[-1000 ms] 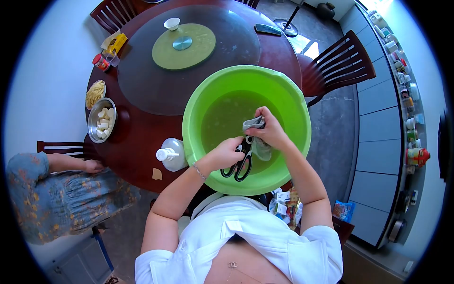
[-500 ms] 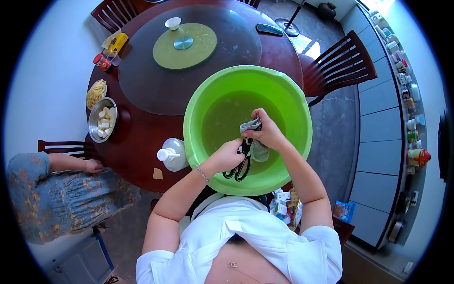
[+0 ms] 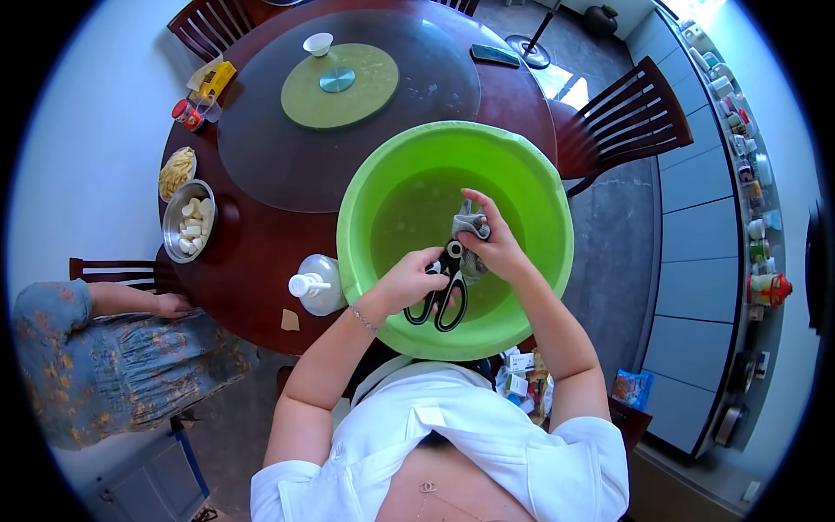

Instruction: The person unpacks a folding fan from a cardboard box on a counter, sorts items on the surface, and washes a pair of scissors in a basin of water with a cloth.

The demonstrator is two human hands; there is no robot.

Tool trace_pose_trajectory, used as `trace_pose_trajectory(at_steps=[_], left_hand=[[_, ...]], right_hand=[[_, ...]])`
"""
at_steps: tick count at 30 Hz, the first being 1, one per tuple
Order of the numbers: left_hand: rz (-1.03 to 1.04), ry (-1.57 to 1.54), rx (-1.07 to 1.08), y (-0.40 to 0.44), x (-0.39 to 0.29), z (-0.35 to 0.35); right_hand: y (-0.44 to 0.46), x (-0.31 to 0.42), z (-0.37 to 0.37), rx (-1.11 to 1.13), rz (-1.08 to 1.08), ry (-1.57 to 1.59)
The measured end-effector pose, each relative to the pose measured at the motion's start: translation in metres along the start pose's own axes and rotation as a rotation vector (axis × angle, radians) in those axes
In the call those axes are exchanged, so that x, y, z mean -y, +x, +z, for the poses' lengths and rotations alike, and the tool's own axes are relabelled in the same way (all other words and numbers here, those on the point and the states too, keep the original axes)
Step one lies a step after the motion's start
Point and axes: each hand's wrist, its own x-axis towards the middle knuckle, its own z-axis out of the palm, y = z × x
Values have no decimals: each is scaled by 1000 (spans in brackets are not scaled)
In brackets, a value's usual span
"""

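My left hand (image 3: pixel 416 280) is closed on a pair of black-handled scissors (image 3: pixel 450 311), whose handle loops point down toward me. A grey wet cloth (image 3: pixel 470 228) is gripped in my right hand (image 3: pixel 494 244), with the index finger stretched up and part of the cloth hanging below. The scissors' upper end touches or overlaps the cloth, and their blades are hidden. Both hands are over a large green basin (image 3: pixel 365 174) holding cloudy water (image 3: pixel 409 209).
A white pump bottle (image 3: pixel 317 285) stands left of the basin on the round dark table (image 3: pixel 261 252). Farther left are a metal bowl of white pieces (image 3: pixel 189 222) and a plate of pale strips (image 3: pixel 177 172). Another person's hand (image 3: pixel 172 304) rests at the table edge. A chair (image 3: pixel 631 117) stands right.
The scissors have turned so their handle loops show more fully. My right hand has shifted slightly, its index finger now straighter, and the cloth is bunched higher.
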Motion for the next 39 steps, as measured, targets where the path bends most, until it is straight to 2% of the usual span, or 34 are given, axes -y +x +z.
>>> trace_pose_trajectory(at_steps=[2,5,8,12,15,16,19,24,27,30,33,37,39], left_hand=[[3,-13,18,-2,0,0],[12,0,38,-3,-1,4],[9,5,33,-2,2,10],[9,-83,21,-3,-4,9],[20,-92,0,-5,-4,7],[21,-98,-7,-4,-3,7],[54,-90,-26,3,2,7],[80,4,-125,8,6,13],[88,20,-124,10,8,12],[59,6,-102,7,3,11],[74,7,-99,7,6,7],[96,15,-130,16,12,10],[63,-23,-118,15,9,10]], right_hand=[[-3,-2,-6,60,-2,56],[-2,0,-3,19,-25,6],[0,-7,8,-144,40,-8],[2,-14,-4,-237,78,543],[-4,-13,-20,-28,184,672],[-5,-15,-20,-3,197,652],[-10,-2,-4,13,168,278],[-6,-3,20,-163,75,-244],[1,-14,21,-187,32,-263],[6,-17,15,-176,43,-64],[-6,-7,18,-59,58,-66],[1,-13,22,-178,80,-257],[5,-18,17,-156,97,-102]])
